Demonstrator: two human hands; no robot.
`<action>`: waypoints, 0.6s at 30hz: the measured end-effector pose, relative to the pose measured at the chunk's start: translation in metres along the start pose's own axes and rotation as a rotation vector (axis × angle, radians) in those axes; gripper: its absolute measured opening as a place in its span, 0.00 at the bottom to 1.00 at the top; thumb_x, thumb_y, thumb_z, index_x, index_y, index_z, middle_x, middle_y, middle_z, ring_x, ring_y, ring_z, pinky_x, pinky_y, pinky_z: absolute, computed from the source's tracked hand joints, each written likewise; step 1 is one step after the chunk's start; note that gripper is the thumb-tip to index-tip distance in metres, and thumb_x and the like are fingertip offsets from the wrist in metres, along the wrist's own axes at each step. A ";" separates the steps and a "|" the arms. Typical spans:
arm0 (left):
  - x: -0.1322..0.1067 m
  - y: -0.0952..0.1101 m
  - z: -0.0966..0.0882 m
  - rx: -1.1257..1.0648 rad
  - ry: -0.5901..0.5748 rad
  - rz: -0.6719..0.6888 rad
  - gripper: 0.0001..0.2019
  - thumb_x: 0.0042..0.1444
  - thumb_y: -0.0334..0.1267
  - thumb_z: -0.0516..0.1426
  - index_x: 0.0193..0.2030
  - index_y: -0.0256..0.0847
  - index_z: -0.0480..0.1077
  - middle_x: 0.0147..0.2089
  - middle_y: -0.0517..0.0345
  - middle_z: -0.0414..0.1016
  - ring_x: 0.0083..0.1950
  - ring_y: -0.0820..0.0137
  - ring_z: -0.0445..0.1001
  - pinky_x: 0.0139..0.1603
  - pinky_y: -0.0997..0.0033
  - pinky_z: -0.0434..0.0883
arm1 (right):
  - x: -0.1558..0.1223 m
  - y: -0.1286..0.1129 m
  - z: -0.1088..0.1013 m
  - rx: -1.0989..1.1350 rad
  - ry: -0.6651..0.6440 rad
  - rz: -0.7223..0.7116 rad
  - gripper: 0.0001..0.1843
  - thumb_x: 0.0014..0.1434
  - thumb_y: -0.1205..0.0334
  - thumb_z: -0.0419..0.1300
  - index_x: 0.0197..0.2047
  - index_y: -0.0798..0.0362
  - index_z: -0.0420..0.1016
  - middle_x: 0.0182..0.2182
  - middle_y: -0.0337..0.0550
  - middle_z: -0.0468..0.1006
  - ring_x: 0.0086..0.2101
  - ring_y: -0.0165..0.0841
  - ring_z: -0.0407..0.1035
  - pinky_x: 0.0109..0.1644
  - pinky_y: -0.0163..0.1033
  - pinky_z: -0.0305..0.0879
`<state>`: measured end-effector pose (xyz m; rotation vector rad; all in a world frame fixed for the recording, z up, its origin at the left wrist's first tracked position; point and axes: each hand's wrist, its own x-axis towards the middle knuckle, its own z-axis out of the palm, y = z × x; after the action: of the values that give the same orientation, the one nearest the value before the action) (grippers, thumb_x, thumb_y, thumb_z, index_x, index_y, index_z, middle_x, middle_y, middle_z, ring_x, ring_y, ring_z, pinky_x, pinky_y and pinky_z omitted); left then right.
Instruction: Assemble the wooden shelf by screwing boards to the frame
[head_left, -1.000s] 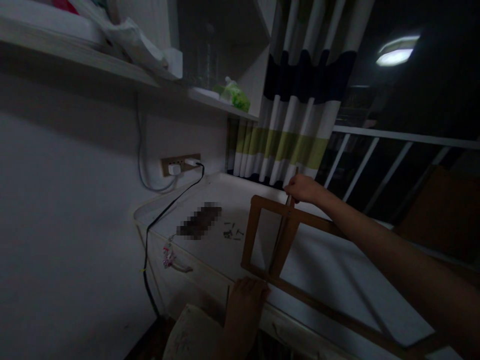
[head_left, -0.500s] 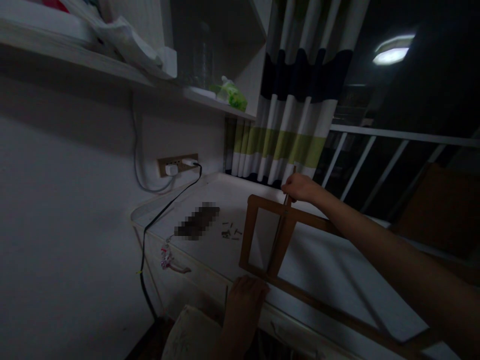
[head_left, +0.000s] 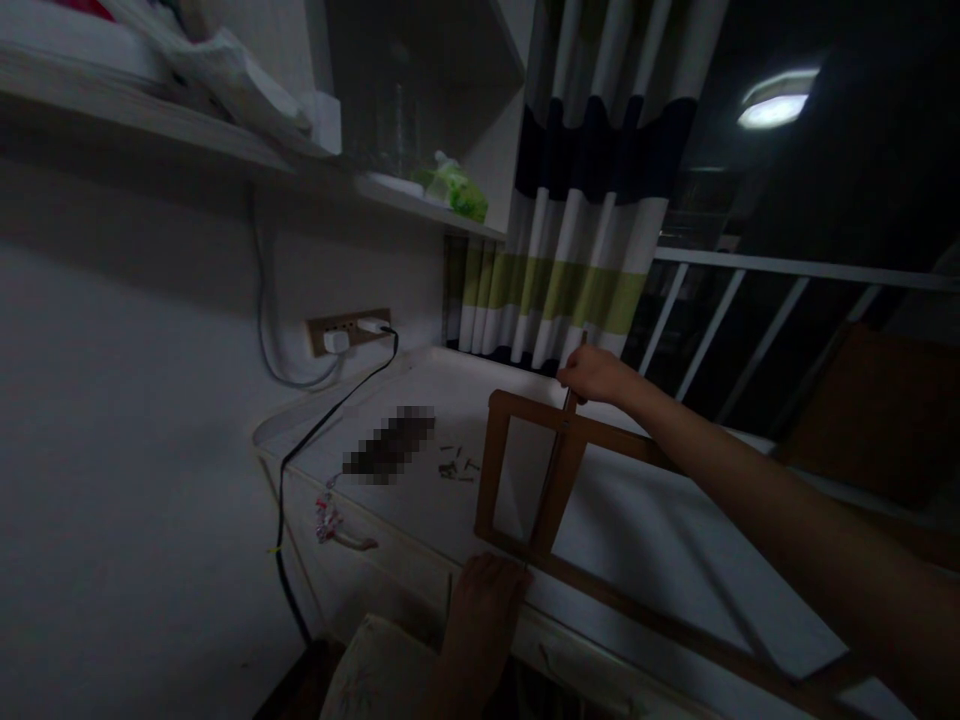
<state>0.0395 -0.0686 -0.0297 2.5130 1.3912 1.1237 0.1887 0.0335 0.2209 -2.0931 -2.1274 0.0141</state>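
Note:
A brown wooden frame (head_left: 495,462) lies flat on the white table top (head_left: 660,540), with a cross slat (head_left: 559,478) running from its near rail to its far rail. My right hand (head_left: 594,375) is closed around a thin screwdriver (head_left: 576,372) held upright on the frame's far rail where the slat meets it. My left hand (head_left: 484,600) rests on the near rail at the table's front edge, fingers curled over it.
Several small screws (head_left: 452,465) lie left of the frame beside a blurred dark object (head_left: 388,447). A black cable (head_left: 330,415) runs from the wall socket (head_left: 351,330) over the table's left edge. Behind stand a striped curtain (head_left: 585,200), a white railing (head_left: 750,300) and shelves (head_left: 225,140).
The view has drifted slightly to the right, so everything sits a little further left. Both hands keep their places on the frame.

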 end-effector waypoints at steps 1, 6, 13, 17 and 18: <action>0.001 -0.001 0.001 -0.008 -0.009 -0.006 0.07 0.53 0.29 0.51 0.27 0.40 0.68 0.27 0.57 0.71 0.32 0.68 0.68 0.36 0.66 0.64 | 0.000 0.000 0.000 0.000 0.000 -0.001 0.15 0.51 0.64 0.50 0.36 0.63 0.73 0.25 0.51 0.76 0.29 0.33 0.70 0.30 0.32 0.61; 0.011 0.000 -0.003 -0.042 -0.096 -0.070 0.05 0.51 0.29 0.53 0.27 0.40 0.68 0.31 0.58 0.72 0.36 0.66 0.68 0.37 0.66 0.63 | 0.000 -0.001 -0.001 0.006 0.002 -0.006 0.15 0.51 0.64 0.50 0.36 0.63 0.74 0.24 0.50 0.76 0.29 0.33 0.70 0.28 0.31 0.60; 0.022 0.005 -0.016 -0.085 -0.158 -0.197 0.05 0.50 0.31 0.56 0.35 0.42 0.66 0.34 0.60 0.72 0.37 0.69 0.69 0.38 0.70 0.63 | -0.002 -0.001 0.000 0.040 0.013 -0.018 0.14 0.51 0.66 0.50 0.35 0.63 0.74 0.24 0.50 0.76 0.28 0.32 0.70 0.28 0.30 0.60; 0.027 0.002 -0.017 -0.028 -0.232 -0.273 0.14 0.49 0.35 0.57 0.44 0.42 0.64 0.35 0.59 0.72 0.38 0.68 0.70 0.37 0.71 0.64 | -0.002 -0.001 0.000 0.050 0.023 -0.010 0.14 0.51 0.66 0.50 0.35 0.63 0.74 0.23 0.49 0.75 0.27 0.32 0.70 0.28 0.30 0.60; 0.028 0.001 -0.018 -0.017 -0.258 -0.282 0.15 0.48 0.36 0.58 0.44 0.43 0.64 0.35 0.59 0.73 0.38 0.69 0.70 0.37 0.71 0.64 | -0.003 -0.001 0.000 0.053 0.026 -0.011 0.14 0.51 0.66 0.50 0.35 0.63 0.74 0.23 0.49 0.75 0.27 0.32 0.70 0.28 0.30 0.60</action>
<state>0.0388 -0.0531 -0.0002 2.2563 1.5857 0.7286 0.1878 0.0307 0.2206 -2.0409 -2.1000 0.0412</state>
